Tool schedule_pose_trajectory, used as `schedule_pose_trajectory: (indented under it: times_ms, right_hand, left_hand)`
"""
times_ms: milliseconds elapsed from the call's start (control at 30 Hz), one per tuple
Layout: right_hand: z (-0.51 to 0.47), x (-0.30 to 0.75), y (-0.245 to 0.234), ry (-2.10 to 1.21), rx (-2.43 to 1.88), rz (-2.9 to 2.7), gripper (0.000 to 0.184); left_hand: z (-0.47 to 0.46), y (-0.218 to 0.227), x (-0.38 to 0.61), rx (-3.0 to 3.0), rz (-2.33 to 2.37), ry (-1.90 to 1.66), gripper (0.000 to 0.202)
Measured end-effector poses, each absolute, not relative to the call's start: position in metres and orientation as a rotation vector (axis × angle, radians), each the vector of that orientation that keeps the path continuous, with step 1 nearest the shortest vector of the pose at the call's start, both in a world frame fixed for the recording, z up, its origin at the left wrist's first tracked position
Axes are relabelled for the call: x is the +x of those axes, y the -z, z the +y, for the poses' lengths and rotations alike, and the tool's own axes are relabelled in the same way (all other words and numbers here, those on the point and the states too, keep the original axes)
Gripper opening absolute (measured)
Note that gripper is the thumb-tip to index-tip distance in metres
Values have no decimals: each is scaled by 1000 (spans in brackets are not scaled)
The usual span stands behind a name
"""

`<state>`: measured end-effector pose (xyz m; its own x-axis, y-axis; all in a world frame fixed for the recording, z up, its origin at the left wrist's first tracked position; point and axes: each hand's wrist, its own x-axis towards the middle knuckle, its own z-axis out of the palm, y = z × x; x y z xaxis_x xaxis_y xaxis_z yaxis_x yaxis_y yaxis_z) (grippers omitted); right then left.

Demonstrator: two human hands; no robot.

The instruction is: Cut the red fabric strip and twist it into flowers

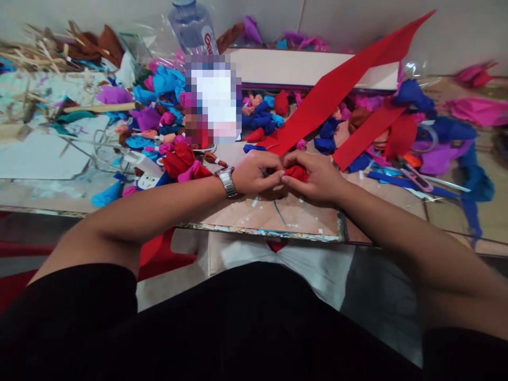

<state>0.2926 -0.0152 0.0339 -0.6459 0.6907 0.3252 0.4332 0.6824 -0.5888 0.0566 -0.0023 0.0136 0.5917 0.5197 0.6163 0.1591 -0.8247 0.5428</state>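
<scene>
Red piece: a small crumpled bit (297, 172) between your two hands, over the board (238, 211) and back from its front edge.
Right hand: your thumb and fingers (315, 172) are closed on the red piece.
Left hand: yours (256, 172) is curled, thumb tip meeting the right hand's at the red piece's left end; whether it grips the piece, you cannot tell from this view.
Watch: silver (226, 182), on your left wrist.
Front edge: your left forearm crosses it well to the left, your right forearm beside the seam at the board's right corner.
Room: your widest working space runs from under your hands to that edge; white scraps and a thin wire (280, 212) lie in it.
Beyond the hands: the long strip (337, 87), red, starts just past your fingers and slants up to the far right, crossing the white box (293, 70).
Left side: a socket block (148, 180) sits near your left forearm, crowded by coloured crepe (178, 159).
Far left: a pixelated screen (214, 100) stands before a bottle (193, 32).
Right side: a second red strip (369, 135) ends near your right wrist; pink-handled scissors (418, 177) lie beyond your forearm.
</scene>
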Motion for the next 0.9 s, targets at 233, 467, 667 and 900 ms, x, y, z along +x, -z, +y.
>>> schedule_pose_trajectory:
  times_ms: [233, 467, 667, 900]
  right_hand:
    - [-15, 293, -31, -632, -861, -2361, 40]
    - [-15, 293, -32, -629, -855, -2361, 41]
    - [-15, 293, -34, -641, -852, -2367, 41]
    - [-14, 293, -32, -622, -850, -2380, 41]
  left_hand:
    - [-3, -14, 56, 2400, 517, -1123, 41]
    - [-3, -15, 57, 2398, 500, -1144, 41]
    - [-3, -15, 57, 2397, 486, -1154, 39]
    - [-4, -16, 57, 2400, 471, -1155, 37]
